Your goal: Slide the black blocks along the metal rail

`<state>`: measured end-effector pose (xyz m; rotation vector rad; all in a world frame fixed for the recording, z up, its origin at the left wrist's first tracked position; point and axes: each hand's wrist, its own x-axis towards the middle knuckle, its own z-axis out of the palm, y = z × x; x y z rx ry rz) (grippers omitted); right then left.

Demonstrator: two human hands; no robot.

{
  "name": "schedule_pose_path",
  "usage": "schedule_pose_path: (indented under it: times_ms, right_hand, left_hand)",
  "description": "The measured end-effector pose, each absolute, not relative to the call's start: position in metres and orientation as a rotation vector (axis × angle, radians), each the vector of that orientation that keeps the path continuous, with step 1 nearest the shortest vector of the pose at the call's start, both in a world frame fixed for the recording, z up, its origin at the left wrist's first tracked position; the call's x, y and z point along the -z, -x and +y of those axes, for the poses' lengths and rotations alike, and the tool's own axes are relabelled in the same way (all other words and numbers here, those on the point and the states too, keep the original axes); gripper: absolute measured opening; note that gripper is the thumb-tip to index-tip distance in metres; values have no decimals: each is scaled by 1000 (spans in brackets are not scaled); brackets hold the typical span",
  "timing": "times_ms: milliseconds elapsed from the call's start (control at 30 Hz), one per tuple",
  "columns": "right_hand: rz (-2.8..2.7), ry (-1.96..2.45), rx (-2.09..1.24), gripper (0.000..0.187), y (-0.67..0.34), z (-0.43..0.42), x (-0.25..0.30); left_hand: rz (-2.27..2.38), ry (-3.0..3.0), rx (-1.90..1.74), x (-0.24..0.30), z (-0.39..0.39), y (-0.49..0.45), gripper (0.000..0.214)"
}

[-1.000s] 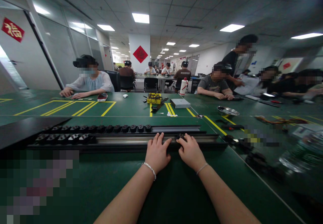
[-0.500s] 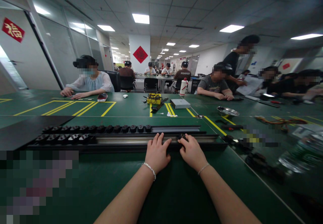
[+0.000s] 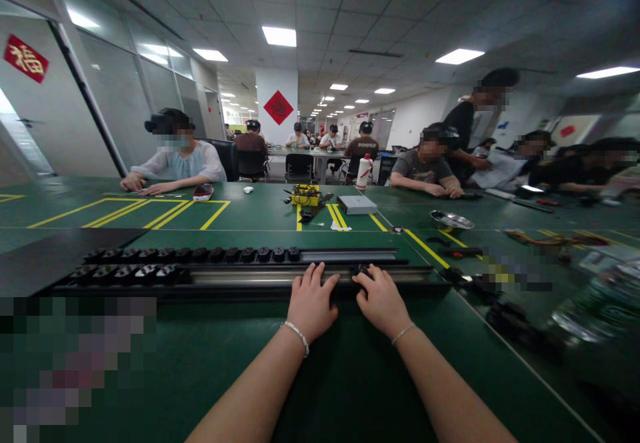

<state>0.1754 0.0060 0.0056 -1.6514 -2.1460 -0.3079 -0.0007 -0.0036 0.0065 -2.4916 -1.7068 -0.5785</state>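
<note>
Rail (image 3: pixel 240 276) shines silver, black-edged; left hand (image 3: pixel 311 304) spread loosely, right hand (image 3: pixel 381 302) touching black part (image 3: pixel 359 270), grip unclear

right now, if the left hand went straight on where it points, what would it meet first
The left hand would probably meet the farther long black rail with a silver channel first; depth is unclear.

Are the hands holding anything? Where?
The right hand touches a small black part at the long silver-and-black rail; its grip is hidden. The left hand lies over that rail; I can't tell whether it grips.
</note>
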Motion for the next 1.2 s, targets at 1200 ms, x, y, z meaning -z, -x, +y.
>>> schedule_pose_path:
  times_ms: [1200]
  right_hand:
    - [-2079, 1655, 323, 28, -181, 6, -5]
  left_hand:
    - [-1744, 2500, 550, -9, -5, -1, 61]
